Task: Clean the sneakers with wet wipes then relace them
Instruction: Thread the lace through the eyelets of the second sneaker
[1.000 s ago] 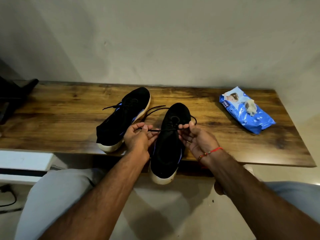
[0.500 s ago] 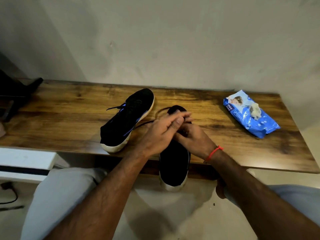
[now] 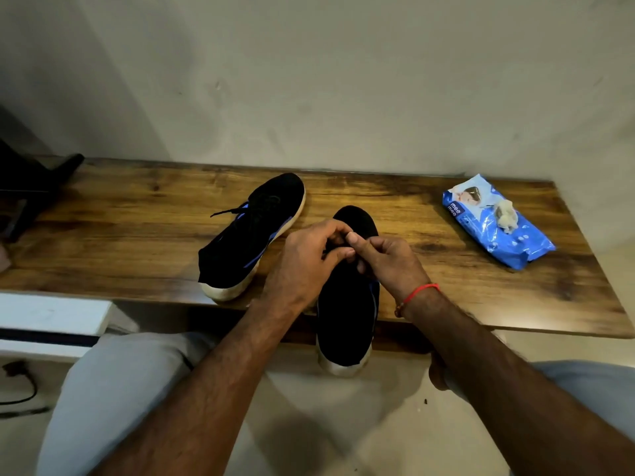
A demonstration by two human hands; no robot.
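Two black sneakers with white soles lie on the wooden table (image 3: 446, 297). The left sneaker (image 3: 254, 235) rests at an angle, laced, with a lace end sticking out to the left. The right sneaker (image 3: 347, 314) points away from me, its heel hanging over the table's front edge. My left hand (image 3: 305, 266) and my right hand (image 3: 388, 259) meet above its lace area, and both pinch the black shoelace (image 3: 330, 249) between fingertips and thumbs. Most of the lace is hidden by my fingers.
A blue pack of wet wipes (image 3: 494, 221) lies at the table's right, with a crumpled used wipe (image 3: 505, 216) on top. A dark object (image 3: 31, 187) sits at the far left. A wall stands right behind the table. My knees are under the front edge.
A second ago my hands were apart, stretching the lace ends sideways. They came together over the right sneaker, and now both pinch the lace close together.
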